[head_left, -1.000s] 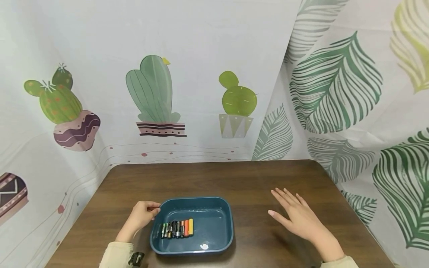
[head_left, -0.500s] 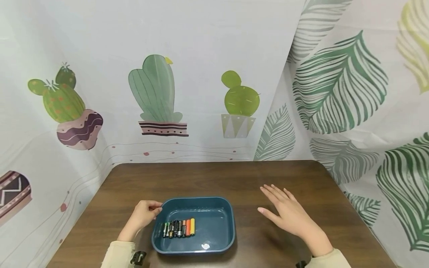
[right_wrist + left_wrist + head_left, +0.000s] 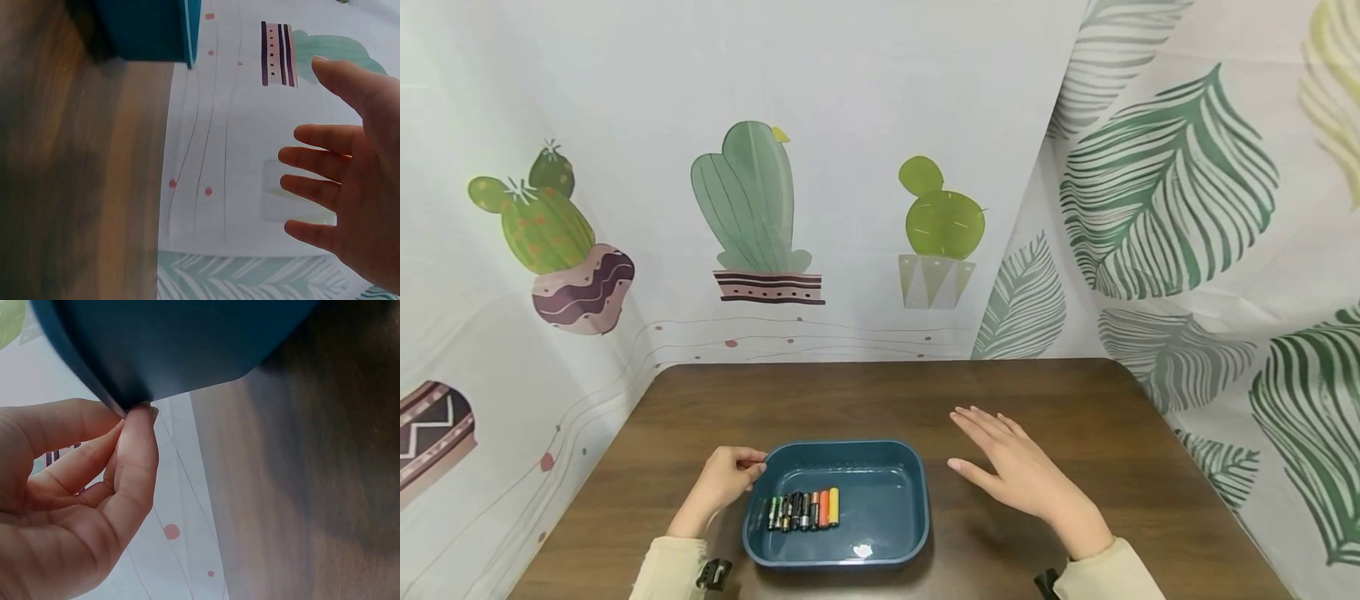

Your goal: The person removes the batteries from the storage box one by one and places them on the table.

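Observation:
A dark blue rectangular tray (image 3: pixel 880 508) sits at the front of the table, with a row of batteries (image 3: pixel 805 510) lying side by side in its left half. They are mostly dark, with an orange and a yellow one at the right end. My left hand (image 3: pixel 724 482) pinches the tray's left rim near the far corner; the left wrist view shows thumb and fingertips on the rim's edge (image 3: pixel 81 369). To the right of the tray, apart from it, my right hand (image 3: pixel 1026 475) is held over the table, fingers straight and thumb spread, holding nothing.
The brown wooden table (image 3: pixel 865 396) reaches back to a white cloth (image 3: pixel 850 167) printed with cacti and leaves. Dark straps are at both wrists, below the light sleeves.
My right hand has moved left, closer to the tray. My left hand keeps its pinch on the rim. The whole view has shifted slightly; the batteries lie as before.

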The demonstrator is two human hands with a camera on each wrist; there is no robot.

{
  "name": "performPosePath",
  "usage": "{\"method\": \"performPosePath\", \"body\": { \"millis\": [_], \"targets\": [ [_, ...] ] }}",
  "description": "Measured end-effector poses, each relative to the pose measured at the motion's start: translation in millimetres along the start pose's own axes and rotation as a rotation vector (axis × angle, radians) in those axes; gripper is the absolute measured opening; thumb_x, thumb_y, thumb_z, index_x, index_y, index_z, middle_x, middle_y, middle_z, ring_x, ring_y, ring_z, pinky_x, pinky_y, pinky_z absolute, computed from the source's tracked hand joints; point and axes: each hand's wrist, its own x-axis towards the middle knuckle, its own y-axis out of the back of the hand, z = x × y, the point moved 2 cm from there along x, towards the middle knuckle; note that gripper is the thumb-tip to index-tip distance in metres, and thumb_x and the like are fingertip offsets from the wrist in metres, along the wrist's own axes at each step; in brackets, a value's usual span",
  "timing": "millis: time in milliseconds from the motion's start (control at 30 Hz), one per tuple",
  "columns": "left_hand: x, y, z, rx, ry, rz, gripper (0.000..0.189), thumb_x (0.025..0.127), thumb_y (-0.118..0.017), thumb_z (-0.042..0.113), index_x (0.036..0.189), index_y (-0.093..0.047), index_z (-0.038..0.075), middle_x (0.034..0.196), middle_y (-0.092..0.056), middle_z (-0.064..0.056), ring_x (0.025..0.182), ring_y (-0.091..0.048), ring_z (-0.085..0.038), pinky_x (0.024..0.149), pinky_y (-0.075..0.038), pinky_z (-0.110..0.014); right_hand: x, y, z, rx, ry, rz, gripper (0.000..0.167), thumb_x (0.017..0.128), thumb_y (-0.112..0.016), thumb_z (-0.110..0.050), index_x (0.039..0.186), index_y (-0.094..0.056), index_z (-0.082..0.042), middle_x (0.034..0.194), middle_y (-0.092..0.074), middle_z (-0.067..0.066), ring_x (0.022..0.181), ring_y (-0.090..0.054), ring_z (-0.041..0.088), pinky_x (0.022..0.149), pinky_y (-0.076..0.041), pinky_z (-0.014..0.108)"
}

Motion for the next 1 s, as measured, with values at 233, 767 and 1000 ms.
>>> {"method": "performPosePath", "body": {
  "millis": [233,767,1000],
  "targets": [
    [0.5,1.0,1.2,-0.006,0.006,-0.005,0.012,0.086,-0.064,-0.005,0.095,-0.069,-0.009,0.076,-0.066,-0.011,0.058,-0.058,-0.017,0.053,-0.051,-0.028,18.9,3.2,-14.6,0.024,0.046,0.006,0.063,0.093,-0.059,-0.047,0.141,-0.048,-0.008,0.144,-0.048,0.008,0.136,-0.039,0.027,0.11,-0.029,0.052],
    [0.0,0.6,-1.9,-0.007,0.0,-0.016,0.013,0.086,-0.063,-0.005,0.097,-0.069,-0.009,0.076,-0.066,-0.01,0.058,-0.059,-0.019,0.053,-0.051,-0.028,59.2,-0.4,-44.5,0.06,0.141,-0.075,0.059,0.095,-0.054,-0.048,0.139,-0.051,-0.009,0.139,-0.052,0.007,0.133,-0.043,0.026,0.108,-0.033,0.049],
    [1.0,-0.1,-2.7,-0.014,-0.006,-0.015,0.013,0.086,-0.063,-0.005,0.096,-0.069,-0.01,0.076,-0.066,-0.009,0.058,-0.058,-0.017,0.053,-0.051,-0.028,74.4,-6.4,-57.7,0.066,0.152,-0.127,0.059,0.095,-0.054,-0.049,0.139,-0.051,-0.011,0.14,-0.051,0.004,0.132,-0.044,0.021,0.109,-0.034,0.046]
  ]
}}
